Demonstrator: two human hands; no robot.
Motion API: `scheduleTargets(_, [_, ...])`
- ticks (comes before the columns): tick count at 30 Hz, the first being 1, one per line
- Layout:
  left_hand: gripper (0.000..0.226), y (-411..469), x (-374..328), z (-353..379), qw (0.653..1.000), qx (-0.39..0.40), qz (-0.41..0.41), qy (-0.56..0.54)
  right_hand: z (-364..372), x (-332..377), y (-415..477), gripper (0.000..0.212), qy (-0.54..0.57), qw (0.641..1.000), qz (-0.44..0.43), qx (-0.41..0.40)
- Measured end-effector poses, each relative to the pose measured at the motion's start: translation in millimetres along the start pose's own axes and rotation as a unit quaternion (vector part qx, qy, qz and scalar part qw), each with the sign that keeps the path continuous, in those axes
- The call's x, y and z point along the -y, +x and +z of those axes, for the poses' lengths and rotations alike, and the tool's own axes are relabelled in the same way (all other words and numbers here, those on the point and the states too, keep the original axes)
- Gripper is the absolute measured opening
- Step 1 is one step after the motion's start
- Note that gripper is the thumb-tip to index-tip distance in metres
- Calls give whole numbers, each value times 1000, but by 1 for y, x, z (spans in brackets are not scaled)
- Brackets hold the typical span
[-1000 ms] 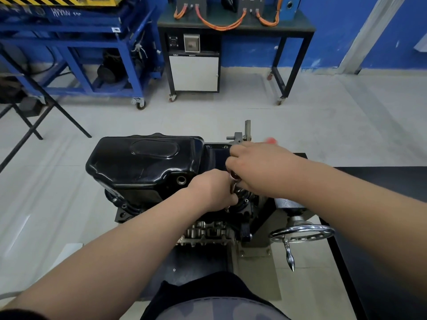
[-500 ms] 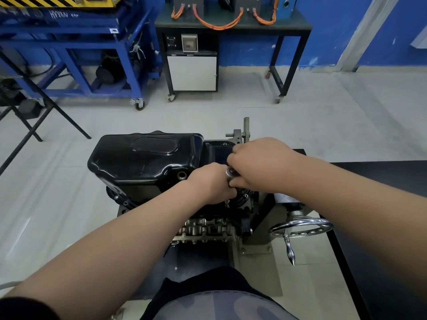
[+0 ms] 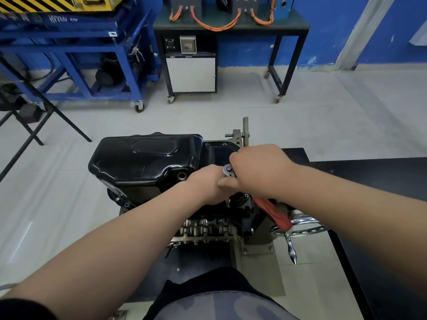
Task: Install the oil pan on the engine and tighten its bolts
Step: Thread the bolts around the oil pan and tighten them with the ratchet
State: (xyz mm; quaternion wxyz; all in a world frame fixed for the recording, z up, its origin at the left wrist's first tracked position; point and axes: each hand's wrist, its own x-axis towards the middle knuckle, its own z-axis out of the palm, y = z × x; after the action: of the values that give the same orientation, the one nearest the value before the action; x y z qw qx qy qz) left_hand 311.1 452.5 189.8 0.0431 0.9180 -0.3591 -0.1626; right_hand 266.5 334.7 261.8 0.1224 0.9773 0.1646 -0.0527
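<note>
- sitting on the flange of the upturned dark metal engine block, the glossy black pressed-steel oil pan is lying in place, and the engine is hanging in a stand beside the black counter.
- the right grip is clenching the chrome ratchet wrench with the red handle just behind its round head; the red end is sticking out below the wrist, toward the chrome handwheel.
- the left grip is curling round what is looking like the thin steel extension shaft under the ratchet head, steadying it; its fingers are facing away, so this is a judgement.
- the pan is probably behaving as stiff but thin sheet metal: fairly light, slick where it is shining, and easy to dent or warp at the flange, so any nudging is better done at the flange edge or the deep sump walls.
- the bolts are looking small, so the pull on the handle is wanting to be modest and even, with the shaft staying upright so that the hidden socket is not slipping off.
</note>
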Motion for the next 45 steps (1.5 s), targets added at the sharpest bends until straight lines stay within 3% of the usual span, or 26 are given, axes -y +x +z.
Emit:
scheduleTargets(4, [28, 2, -3, -1, 1000, 6, 2, 7, -6, -5, 4, 23, -2, 994, -110, -1])
scheduleTargets(6, [22, 3, -5, -1, 1000, 1, 0, 7, -11, -12, 5, 22, -10, 988, -155, -5])
scheduleTargets(17, [27, -4, -3, 1, 996, 4, -42, -80, -12, 1, -9, 36, -18, 1000, 12, -22])
scheduleTargets(21, [38, -16, 8, 18, 962, 6, -80, -261, -9, 6, -14, 36, 7, 998, 44, -41])
scheduleTargets(23, [41, -28, 6, 32, 898, 19, -130, -420, -8, 10, -15, 33, 14, 997, 54, -50])
scheduleTargets(25, [37, -38, 1, 45, 800, 38, -187, -569, -6, 10, -15, 27, 19, 997, 49, -58])
scheduleTargets(28, [29, -48, -5, 53, 606, 70, -234, -757, 0, 9, -14, 21, 64, 997, 26, -45])
scheduleTargets(30, [28, -52, -6, 52, 470, 72, -228, -849, 4, 9, -13, 19, 154, 988, 25, 13])
scheduleTargets(31, [28, -54, -7, 50, 426, 65, -220, -875, 4, 9, -13, 19, 182, 982, 24, 37])
scheduleTargets(33, [26, -56, -7, 45, 378, 48, -199, -903, 1, 6, -12, 18, 177, 984, 4, 27])
scheduleTargets(35, [25, -57, -6, 38, 370, 36, -175, -911, -8, -3, -13, 15, 161, 986, -5, -33])
scheduleTargets(40, [18, -60, -6, 19, 409, 3, -107, -906, -32, -20, -29, 12, 216, 957, 44, -187])
scheduleTargets(45, [17, -63, -10, 20, 533, -71, -79, -839, -36, -23, -50, 6, 358, 899, 113, -228])
